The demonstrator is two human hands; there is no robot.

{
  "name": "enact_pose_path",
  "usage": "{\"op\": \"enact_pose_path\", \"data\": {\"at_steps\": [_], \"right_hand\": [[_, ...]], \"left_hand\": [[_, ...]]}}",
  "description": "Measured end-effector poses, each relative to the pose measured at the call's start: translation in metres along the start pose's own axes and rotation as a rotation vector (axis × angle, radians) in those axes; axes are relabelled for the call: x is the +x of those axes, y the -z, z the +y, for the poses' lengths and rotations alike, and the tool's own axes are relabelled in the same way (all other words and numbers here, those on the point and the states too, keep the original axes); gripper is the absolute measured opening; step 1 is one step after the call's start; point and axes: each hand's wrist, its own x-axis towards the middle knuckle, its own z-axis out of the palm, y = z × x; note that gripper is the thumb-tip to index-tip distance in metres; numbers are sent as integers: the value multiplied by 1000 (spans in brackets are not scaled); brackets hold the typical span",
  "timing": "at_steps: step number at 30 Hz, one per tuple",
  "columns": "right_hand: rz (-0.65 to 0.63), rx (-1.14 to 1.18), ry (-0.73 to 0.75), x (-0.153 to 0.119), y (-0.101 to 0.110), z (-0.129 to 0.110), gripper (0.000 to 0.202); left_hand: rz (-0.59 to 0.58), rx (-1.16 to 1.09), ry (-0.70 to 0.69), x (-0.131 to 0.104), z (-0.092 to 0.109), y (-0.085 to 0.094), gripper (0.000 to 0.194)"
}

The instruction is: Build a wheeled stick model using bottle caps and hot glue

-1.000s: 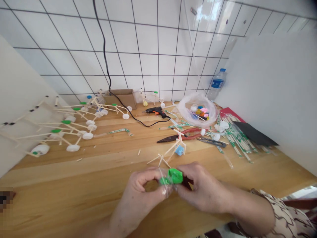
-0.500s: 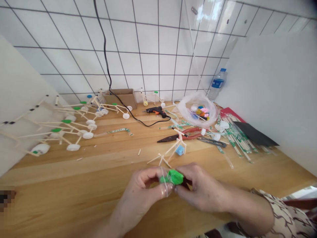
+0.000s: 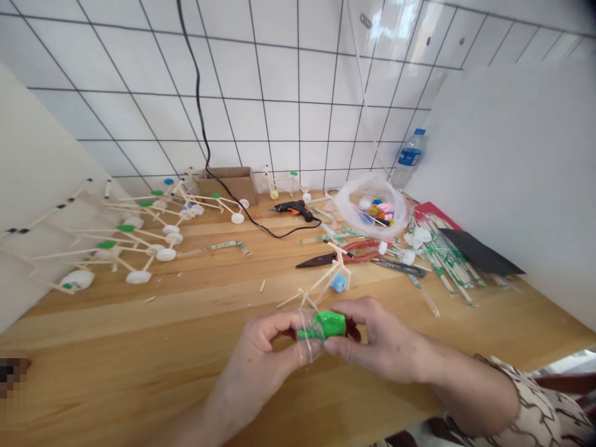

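Note:
A lump of bright green clay (image 3: 331, 324), partly inside a clear plastic wrapper (image 3: 307, 338), is held between both hands near the table's front. My left hand (image 3: 267, 357) pinches the wrapper and the clay's left end. My right hand (image 3: 379, 341) grips the clay's right side between thumb and fingers, with something dark red showing behind it. Just beyond the hands stands a small frame of wooden sticks (image 3: 320, 284) with a light blue block (image 3: 339, 282) on it.
Stick models with white wheels (image 3: 138, 277) fill the left side. Behind are a cardboard box (image 3: 235, 184), glue gun (image 3: 295, 209) and plastic bag (image 3: 347, 214). Red-handled pliers (image 3: 321, 259), wrapped sticks (image 3: 447, 261), black sheet (image 3: 479, 251) and bottle (image 3: 408, 158) are to the right.
Both hands have risen slightly with the clay. The right thumb has shifted up onto the clay's lower edge, and more dark red shows behind it.

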Motion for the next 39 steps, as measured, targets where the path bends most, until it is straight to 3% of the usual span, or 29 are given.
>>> {"op": "enact_pose_path", "data": {"at_steps": [9, 16, 21, 26, 30, 35, 39], "right_hand": [[-49, 153, 22, 3, 11, -2, 13], [-78, 392, 5, 5, 19, 4, 17], [-82, 421, -12, 6, 25, 9, 20], [-101, 427, -32, 7, 34, 8, 16], [-95, 473, 12, 7, 40, 9, 14], [-43, 518, 11, 6, 45, 13, 14], [9, 572, -3, 5, 48, 17, 18]], "left_hand": [[4, 4, -21, -3, 1, 1, 12], [-24, -68, -24, -5, 5, 5, 24], [-25, -34, -66, -7, 7, 6, 25], [57, -2, -106, -10, -1, 9, 20], [99, -150, -84, -10, -2, 11, 16], [49, -469, -45, -5, 6, 10, 14], [11, -541, -2, -3, 8, 8, 17]]}}
